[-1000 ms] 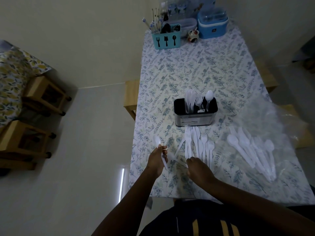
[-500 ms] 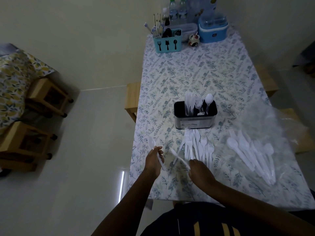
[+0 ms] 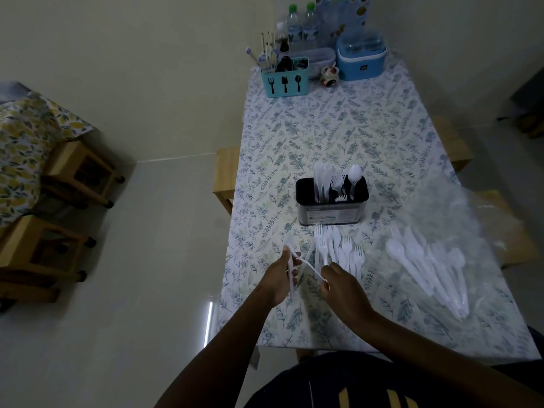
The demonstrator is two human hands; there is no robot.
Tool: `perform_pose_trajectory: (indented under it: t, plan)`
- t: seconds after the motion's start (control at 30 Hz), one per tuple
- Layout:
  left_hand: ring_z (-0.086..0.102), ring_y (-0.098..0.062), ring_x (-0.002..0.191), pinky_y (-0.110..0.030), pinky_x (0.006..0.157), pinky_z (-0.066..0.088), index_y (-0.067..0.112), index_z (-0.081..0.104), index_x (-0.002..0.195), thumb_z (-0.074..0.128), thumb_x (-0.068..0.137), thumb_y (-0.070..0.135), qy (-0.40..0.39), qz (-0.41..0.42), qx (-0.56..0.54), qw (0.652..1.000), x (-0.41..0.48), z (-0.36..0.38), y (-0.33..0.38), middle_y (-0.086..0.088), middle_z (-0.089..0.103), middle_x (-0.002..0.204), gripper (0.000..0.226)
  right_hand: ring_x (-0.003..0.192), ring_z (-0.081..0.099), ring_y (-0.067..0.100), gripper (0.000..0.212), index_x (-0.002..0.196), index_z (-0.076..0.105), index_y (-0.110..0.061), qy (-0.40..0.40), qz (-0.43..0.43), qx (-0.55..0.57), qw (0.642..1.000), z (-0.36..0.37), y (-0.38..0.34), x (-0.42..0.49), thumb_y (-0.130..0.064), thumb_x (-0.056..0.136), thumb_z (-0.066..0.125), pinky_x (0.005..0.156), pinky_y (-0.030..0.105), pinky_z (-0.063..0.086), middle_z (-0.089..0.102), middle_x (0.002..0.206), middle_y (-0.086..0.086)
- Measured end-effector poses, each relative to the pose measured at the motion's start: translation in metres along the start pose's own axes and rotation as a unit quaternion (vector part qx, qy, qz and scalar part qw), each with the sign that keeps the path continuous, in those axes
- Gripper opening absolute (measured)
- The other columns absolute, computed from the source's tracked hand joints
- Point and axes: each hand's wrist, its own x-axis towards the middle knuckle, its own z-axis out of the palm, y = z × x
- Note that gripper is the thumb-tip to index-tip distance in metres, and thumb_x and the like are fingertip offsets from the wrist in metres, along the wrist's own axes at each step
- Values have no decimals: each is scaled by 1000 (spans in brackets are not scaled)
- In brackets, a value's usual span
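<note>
Plastic utensil [image 3: 290, 253], white and slim, stands nearly upright in our left hand [image 3: 279, 279], whose fingers [image 3: 295, 272] are curled round its handle; its upper end is too blurred for us to say spoon or knife; a second utensil [image 3: 312, 267] slants from just beside those fingers down to our right hand [image 3: 346, 287], where thumb and fingertips pinch its near end; both pieces are held above the tabletop [image 3: 323, 136] (a leaf-print cloth covers it); whether the two pieces touch we cannot tell; just beyond the right fingers lies a row of forks [image 3: 347, 248], tines pointing away from us; farther beyond them stands a black holder [image 3: 332, 212] with more white cutlery upright in it; well to the right of the right fingers, spoons [image 3: 424, 266] lie on a clear plastic bag [image 3: 471, 219]; far beyond both hands, at the tabletop's far end, sit a teal caddy [image 3: 284, 83] and a blue container [image 3: 360, 61].
</note>
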Motion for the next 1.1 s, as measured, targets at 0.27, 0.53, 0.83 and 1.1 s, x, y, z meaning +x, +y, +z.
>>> perform_pose_trajectory:
  t: [0.27,0.53,0.83,1.1]
  plan:
    - [45,-12,64,-24,61,38,9,67,110,57,94,33,7,17,0,1000,-3,1,0,-1,58,89,30,68,56,21,9,78,60,-6,-12,-43,-27,999,-1,1,-2,-1,77,68,56,25,42,55,79,7]
    - [59,-21,93,-31,71,46,9,62,99,46,101,21,42,7,-51,998,-6,-3,-1,-7,66,99,20,55,50,9,29,63,58,-16,-33,-59,3,998,8,4,-14,3,63,80,46,19,42,52,66,-4]
    - [51,-15,71,-29,68,41,10,57,92,43,102,26,54,9,-58,997,-4,-5,1,-2,57,80,24,100,58,25,40,118,59,-9,-49,82,-41,995,20,33,-16,-26,83,67,76,32,54,60,112,8]
    - [53,-18,78,-32,77,47,11,55,86,44,101,27,26,11,-103,994,0,-10,-7,-2,51,77,25,144,7,35,82,150,16,-13,-238,-46,-114,964,45,36,-20,-50,86,52,111,61,21,8,157,7]
